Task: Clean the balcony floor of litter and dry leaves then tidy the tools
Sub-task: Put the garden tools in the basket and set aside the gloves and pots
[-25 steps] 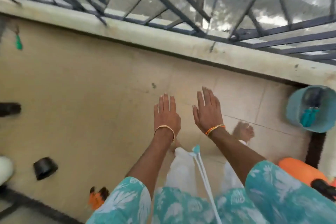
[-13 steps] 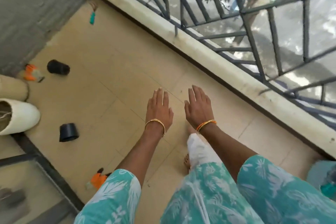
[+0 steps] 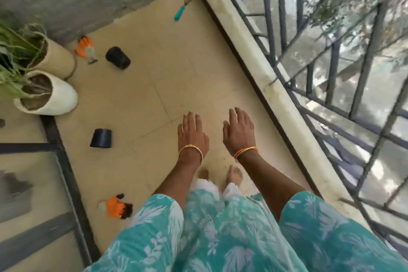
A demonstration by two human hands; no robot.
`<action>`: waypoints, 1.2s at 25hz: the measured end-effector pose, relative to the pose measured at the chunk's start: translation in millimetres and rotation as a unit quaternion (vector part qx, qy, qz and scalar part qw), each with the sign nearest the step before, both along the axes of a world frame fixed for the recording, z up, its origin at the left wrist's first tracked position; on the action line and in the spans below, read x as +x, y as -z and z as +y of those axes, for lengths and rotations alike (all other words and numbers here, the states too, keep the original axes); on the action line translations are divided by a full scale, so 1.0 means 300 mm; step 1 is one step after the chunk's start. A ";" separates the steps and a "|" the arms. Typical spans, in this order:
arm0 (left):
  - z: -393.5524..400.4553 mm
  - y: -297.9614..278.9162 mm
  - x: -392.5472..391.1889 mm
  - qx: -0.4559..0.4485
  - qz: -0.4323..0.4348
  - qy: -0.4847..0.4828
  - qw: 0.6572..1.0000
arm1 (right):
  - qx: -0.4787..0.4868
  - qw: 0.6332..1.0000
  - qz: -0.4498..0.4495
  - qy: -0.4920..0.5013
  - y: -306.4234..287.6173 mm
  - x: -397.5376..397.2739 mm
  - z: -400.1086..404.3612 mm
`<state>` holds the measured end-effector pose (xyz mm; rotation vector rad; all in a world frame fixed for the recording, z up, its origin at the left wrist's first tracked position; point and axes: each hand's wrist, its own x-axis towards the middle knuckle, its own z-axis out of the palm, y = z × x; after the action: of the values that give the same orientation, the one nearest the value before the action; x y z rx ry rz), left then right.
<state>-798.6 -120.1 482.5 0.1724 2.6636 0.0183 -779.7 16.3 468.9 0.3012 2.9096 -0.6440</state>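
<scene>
Two planters, a woven tan pot (image 3: pixel 56 59) and a white pot (image 3: pixel 59 97), stood at the far left of a balcony with grassy plants in them. Just right of them, by the grey wall, lay an orange glove (image 3: pixel 85 47) and a small black pot (image 3: pixel 118 58) tipped on its side. Nearer the sliding-door track (image 3: pixel 66 168), a second black pot (image 3: pixel 101 138) sat overturned on the tile floor (image 3: pixel 141 99), and a second orange glove (image 3: pixel 118 206) lay close to the person's sleeve. Up in the far corner, a teal-handled hand rake (image 3: pixel 181 11) rested beside the parapet (image 3: pixel 249 51).

At centre, the person stood barefoot with both arms stretched forward. The left hand (image 3: pixel 192 136) was flat and open, palm down, fingers together, holding nothing. The right hand (image 3: pixel 239 131) was likewise spread and empty, just beside the left and apart from it. The iron railing (image 3: pixel 331 73) ran down the right edge.

No dry leaves could be made out on the floor, apart from a few specks near the feet too small to identify. By that look the sweeping was largely finished and the tidying of tools was the step in hand. The next move probably called for bending to the nearer glove or black pot on the left side, then walking on to collect the far glove, pot and rake. Nothing had yet been picked up.
</scene>
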 end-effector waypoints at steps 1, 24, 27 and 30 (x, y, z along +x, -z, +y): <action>-0.020 0.002 -0.073 0.006 0.003 -0.021 1.000 | 0.002 1.000 -0.001 -0.018 -0.004 -0.091 -0.014; -0.364 0.190 -1.960 0.116 0.004 -0.071 0.991 | -0.021 0.997 -0.068 0.030 0.263 -2.007 -0.271; -0.380 0.334 -2.163 0.167 -0.017 -0.079 0.983 | -0.001 0.997 -0.083 -0.013 0.421 -2.260 -0.283; -0.404 0.506 -2.365 0.187 0.017 -0.105 0.977 | 0.019 0.995 -0.092 -0.041 0.601 -2.481 -0.326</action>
<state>-1508.0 -241.4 330.6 0.0105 2.6744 0.5907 -1524.1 -81.6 288.6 0.2306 2.7438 -0.5180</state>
